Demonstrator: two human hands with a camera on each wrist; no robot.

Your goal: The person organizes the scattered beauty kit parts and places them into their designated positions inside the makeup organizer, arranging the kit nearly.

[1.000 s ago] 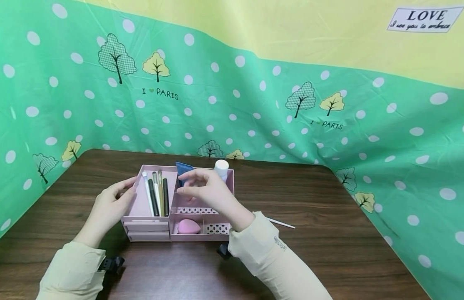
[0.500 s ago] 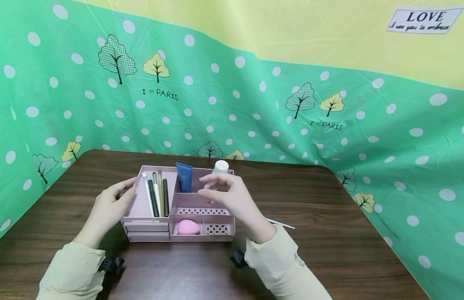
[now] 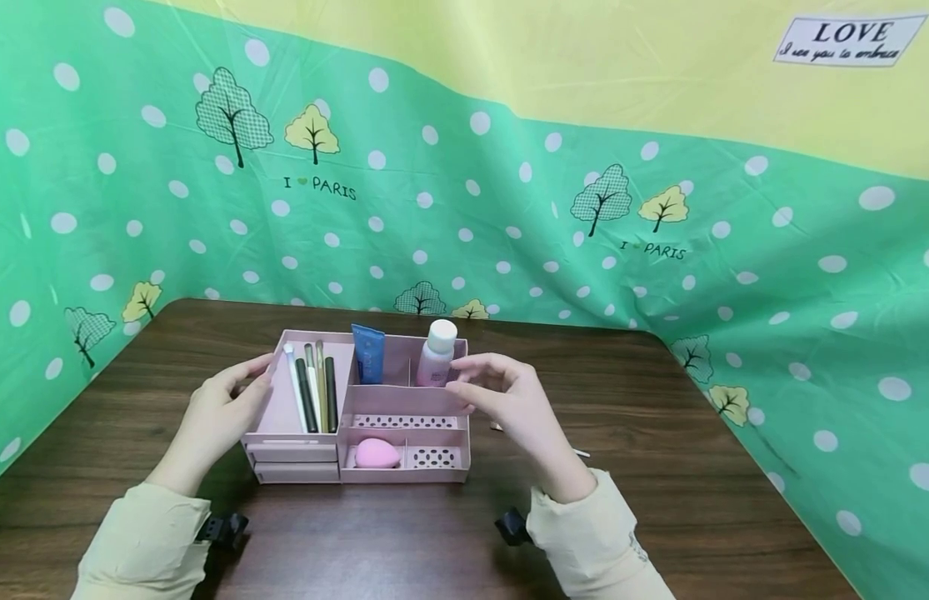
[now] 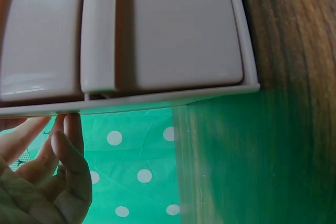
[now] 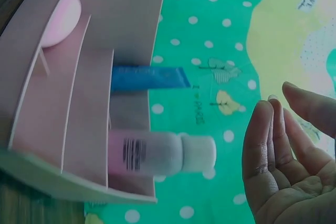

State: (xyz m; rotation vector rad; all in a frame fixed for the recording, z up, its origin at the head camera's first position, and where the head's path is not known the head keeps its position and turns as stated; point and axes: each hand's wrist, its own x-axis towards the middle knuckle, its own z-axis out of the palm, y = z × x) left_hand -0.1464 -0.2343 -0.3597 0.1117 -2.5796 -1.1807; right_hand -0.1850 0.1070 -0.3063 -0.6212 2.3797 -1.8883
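A pink cosmetics organizer point(image 3: 295, 452) stands on the table. My left hand point(image 3: 212, 412) rests its fingertips against the organizer's left side; the left wrist view shows these fingers point(image 4: 73, 156) touching the wall beside the drawers. My right hand point(image 3: 512, 404) hovers just right of the organizer, fingers loosely bent and holding nothing. Nearest to it is a white-capped bottle point(image 3: 436, 354) with pinkish contents, upright in the back right compartment. A blue squeeze tube point(image 3: 369, 354) stands in the compartment left of the bottle. Several makeup brushes and pens point(image 3: 322, 392) lie in the left top tray.
In the organizer's front compartment sits a pink makeup sponge point(image 3: 377, 454). Partly hidden behind my right forearm, a thin white stick point(image 3: 581, 453) lies on the dark wooden table point(image 3: 659, 517). A green dotted curtain point(image 3: 464, 208) hangs behind the table.
My right hand has moved right, from in front of the blue tube, past the bottle, to the organizer's right side. The tube and bottle are now uncovered. My left hand has stayed put.
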